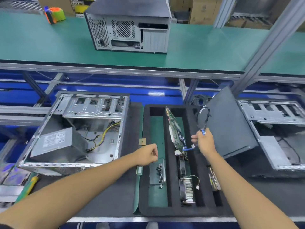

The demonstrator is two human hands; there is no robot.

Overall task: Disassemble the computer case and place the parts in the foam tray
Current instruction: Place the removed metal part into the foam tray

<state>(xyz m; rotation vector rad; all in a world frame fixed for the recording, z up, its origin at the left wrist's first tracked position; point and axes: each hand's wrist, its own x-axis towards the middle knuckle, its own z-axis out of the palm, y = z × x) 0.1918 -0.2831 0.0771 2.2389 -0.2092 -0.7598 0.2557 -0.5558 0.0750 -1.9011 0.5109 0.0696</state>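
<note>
The right hand (205, 139) has its grip clamped on a looped black cable bundle (203, 115) with blue connectors, held above the foam tray (173, 209). The loop rises up and away from that grip; below and just toward the person lies the tray's right-hand slot, its long axis running from the person outward, so I judge the cable must come down and along that line. Just left of the grip a circuit board (175, 129) stands tilted in the middle slot. The left hand (146, 154) is curled, fingers together (whether it pinches anything I cannot tell), over the screw dish (157, 174), and the right is far nearer the slot. The opened computer case (72, 129) lies well left on the desk (115, 192). Its power-supply label is too blurred to read.
</note>
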